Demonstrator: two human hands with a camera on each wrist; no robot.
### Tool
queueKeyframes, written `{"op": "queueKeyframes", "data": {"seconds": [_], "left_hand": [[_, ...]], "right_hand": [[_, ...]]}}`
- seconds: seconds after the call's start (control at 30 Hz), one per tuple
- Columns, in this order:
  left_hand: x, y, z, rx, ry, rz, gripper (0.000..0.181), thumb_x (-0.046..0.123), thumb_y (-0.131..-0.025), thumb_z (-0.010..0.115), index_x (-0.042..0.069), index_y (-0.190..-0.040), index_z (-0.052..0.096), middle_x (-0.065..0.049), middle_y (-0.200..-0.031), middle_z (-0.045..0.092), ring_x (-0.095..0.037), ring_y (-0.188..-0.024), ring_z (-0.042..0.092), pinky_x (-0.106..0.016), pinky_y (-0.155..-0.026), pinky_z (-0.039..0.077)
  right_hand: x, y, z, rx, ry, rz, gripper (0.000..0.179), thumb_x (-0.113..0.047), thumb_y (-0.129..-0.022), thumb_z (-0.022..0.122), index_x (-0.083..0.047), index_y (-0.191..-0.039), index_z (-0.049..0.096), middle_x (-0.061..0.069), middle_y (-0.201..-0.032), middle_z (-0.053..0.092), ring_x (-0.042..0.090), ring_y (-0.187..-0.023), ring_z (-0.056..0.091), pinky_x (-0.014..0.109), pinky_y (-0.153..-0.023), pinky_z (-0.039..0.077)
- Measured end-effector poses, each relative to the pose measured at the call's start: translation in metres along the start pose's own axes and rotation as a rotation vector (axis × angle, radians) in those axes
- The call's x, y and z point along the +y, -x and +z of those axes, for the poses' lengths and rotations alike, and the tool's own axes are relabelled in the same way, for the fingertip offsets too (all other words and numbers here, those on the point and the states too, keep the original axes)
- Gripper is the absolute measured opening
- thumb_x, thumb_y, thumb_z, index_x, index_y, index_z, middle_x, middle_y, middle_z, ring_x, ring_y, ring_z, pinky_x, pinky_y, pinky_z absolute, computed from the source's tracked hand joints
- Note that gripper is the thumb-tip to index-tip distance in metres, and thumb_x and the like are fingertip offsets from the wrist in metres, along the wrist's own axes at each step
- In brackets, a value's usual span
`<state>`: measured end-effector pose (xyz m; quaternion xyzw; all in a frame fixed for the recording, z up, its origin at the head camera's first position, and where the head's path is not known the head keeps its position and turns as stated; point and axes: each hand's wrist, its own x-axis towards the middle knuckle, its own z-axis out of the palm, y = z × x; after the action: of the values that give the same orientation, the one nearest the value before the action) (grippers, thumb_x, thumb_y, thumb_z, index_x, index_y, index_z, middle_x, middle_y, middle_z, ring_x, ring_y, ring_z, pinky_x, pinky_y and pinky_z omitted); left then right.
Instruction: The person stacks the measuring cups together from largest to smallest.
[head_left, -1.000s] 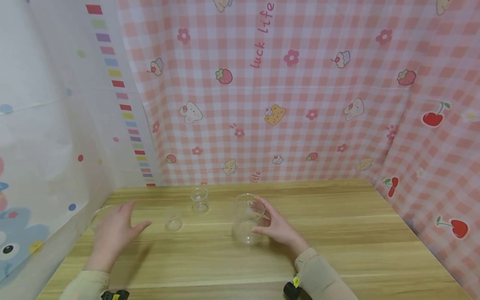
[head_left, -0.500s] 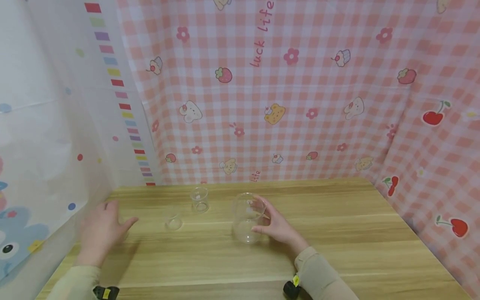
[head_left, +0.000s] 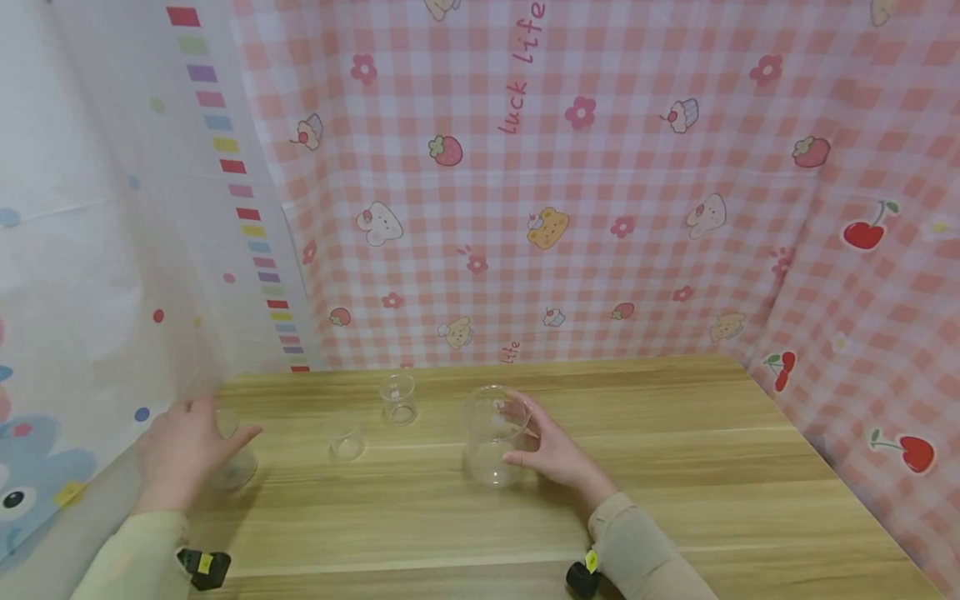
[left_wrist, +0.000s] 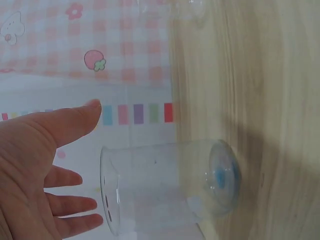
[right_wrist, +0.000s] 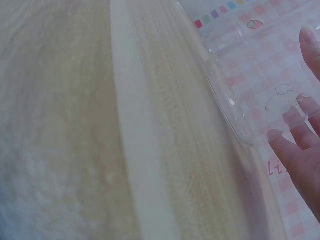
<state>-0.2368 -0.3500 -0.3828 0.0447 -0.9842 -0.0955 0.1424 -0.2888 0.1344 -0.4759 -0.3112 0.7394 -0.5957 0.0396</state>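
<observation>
My left hand (head_left: 180, 454) is at the left side, fingers spread and thumb apart. Beside it a clear cup (head_left: 238, 467) stands upright on the table, partly hidden by the hand. In the left wrist view, the fingers hover by the rim of this clear cup (left_wrist: 150, 185), and a blue patch shows through its base. My right hand (head_left: 558, 454) holds a larger clear cup (head_left: 491, 462) from its right side, thumb in front and fingers behind. In the right wrist view, fingertips (right_wrist: 295, 120) lie along this clear cup (right_wrist: 235, 95).
Two smaller clear cups stand between the hands: one small cup (head_left: 399, 402) farther back and another small cup (head_left: 347, 443) nearer. They rest on a wood-grain table (head_left: 712, 475). A pink checked cloth (head_left: 480, 192) hangs behind, and a white patterned cloth (head_left: 90, 275) on the left.
My left hand has moved left, and the base of the left clear cup now shows beside its thumb. The right hand and its cup stay in place.
</observation>
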Motion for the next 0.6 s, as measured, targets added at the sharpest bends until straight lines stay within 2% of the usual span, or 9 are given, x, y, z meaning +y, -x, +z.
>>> {"op": "queueKeyframes", "data": {"seconds": [0.13,0.4,0.6], "left_hand": [[-0.004,-0.004,-0.003,-0.066,0.015,-0.040,0.098,0.077,-0.078,0.062,-0.013,-0.116,0.051,-0.041,-0.102,0.054,-0.056,-0.083,0.057,-0.054,-0.050,0.047],[-0.006,-0.010,-0.008,-0.145,0.036,-0.092,0.099,0.075,-0.078,0.063,-0.011,-0.124,0.049,-0.044,-0.108,0.050,-0.060,-0.090,0.054,-0.057,-0.050,0.047],[-0.008,-0.012,-0.010,-0.229,0.040,-0.134,0.103,0.080,-0.077,0.058,-0.011,-0.125,0.050,-0.043,-0.110,0.054,-0.057,-0.088,0.058,-0.049,-0.046,0.046]], "right_hand": [[-0.001,0.000,0.000,0.002,-0.004,-0.004,0.089,0.009,-0.083,0.073,-0.009,-0.155,0.024,0.023,-0.151,0.038,0.040,-0.139,0.037,0.053,-0.110,0.036],[-0.001,0.000,0.001,0.007,-0.011,-0.008,0.089,0.010,-0.083,0.073,-0.009,-0.155,0.024,0.023,-0.151,0.038,0.040,-0.139,0.037,0.053,-0.110,0.035],[-0.001,0.000,0.001,0.007,-0.006,-0.005,0.090,0.008,-0.083,0.074,-0.009,-0.155,0.024,0.023,-0.151,0.038,0.040,-0.138,0.037,0.053,-0.109,0.036]]}}
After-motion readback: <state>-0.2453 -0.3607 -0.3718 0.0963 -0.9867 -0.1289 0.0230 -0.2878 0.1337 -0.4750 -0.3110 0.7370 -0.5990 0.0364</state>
